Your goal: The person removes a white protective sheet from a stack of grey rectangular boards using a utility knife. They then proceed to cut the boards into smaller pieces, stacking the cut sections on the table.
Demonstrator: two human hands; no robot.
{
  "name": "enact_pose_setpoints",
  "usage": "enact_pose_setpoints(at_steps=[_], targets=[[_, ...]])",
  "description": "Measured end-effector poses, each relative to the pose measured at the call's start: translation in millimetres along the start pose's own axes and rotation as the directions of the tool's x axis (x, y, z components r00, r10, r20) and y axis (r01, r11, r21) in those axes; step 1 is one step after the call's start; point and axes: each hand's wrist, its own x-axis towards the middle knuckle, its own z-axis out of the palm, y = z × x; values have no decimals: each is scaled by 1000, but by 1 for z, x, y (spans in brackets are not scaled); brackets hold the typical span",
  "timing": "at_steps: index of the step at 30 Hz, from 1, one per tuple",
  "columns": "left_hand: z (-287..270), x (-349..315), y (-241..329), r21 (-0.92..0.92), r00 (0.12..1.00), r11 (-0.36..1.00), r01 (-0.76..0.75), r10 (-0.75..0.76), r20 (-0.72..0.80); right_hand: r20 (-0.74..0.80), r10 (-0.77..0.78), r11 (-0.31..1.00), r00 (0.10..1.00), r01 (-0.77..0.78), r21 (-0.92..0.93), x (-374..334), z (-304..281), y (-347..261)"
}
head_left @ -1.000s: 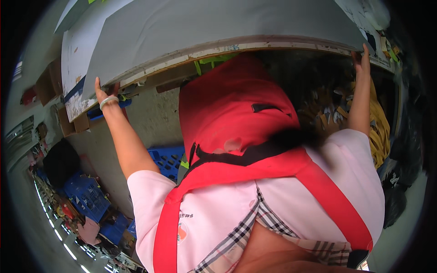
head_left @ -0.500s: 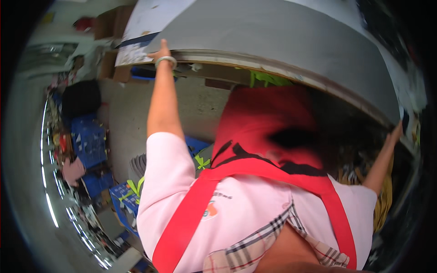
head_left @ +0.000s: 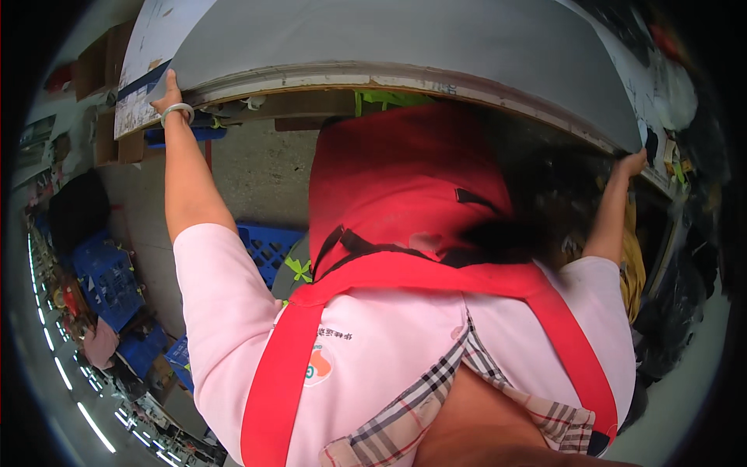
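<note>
A wide grey sheet (head_left: 389,39) lies over the white-topped table (head_left: 144,47) in front of me, its near edge running along the table's front edge. At the sheet's near left corner, my left hand (head_left: 168,92), with a pale bangle (head_left: 177,111) on the wrist, is closed on the sheet; part of its grip is hidden. Far to the right, my right hand (head_left: 633,163) has its fingers closed at the near right corner of the same sheet. Both arms are spread wide and reach forward.
A red apron (head_left: 405,179) hangs between me and the table. Blue plastic crates (head_left: 109,284) stand on the left, with another blue crate (head_left: 268,249) by my left arm. Cardboard boxes (head_left: 105,62) sit beyond the table's left end. Dark plastic bags (head_left: 677,311) are at the right.
The view has shifted, so the table, sheet and both hands now appear farther left and a little higher at the right. Both hands remain at the sheet's near corners.
</note>
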Motion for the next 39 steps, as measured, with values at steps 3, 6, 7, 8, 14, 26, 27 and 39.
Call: enact_pose_setpoints(at_steps=[3,6,7,8,14,26,27,39], targets=[[6,3,-2,76,1000,997,17,-16,-18,40,-49,999,998,49,-10,-4,-4,2],[0,8,1,153,999,987,-45,47,-13,112,-62,997,992,66,-30,-1,-8,1],[-4,19,-3,198,999,979,-44,50,-23,118,-61,996,991,68,-56,5,-9,6],[-16,41,-8,152,997,986,-74,75,-5,133,-55,995,990,66,-77,11,-6,11],[-20,62,-8,-153,992,988,29,-10,125,174,18,996,985,-2,-93,-5,0,-5],[-9,44,-14,-156,988,985,78,-56,141,737,-554,634,387,770,72,-230,43,-127],[-12,45,-11,-146,989,987,73,-53,137,830,-546,554,111,791,259,-266,51,-139],[-19,34,-11,-77,992,991,111,-106,63,697,-675,222,-240,836,503,-336,95,-107]])
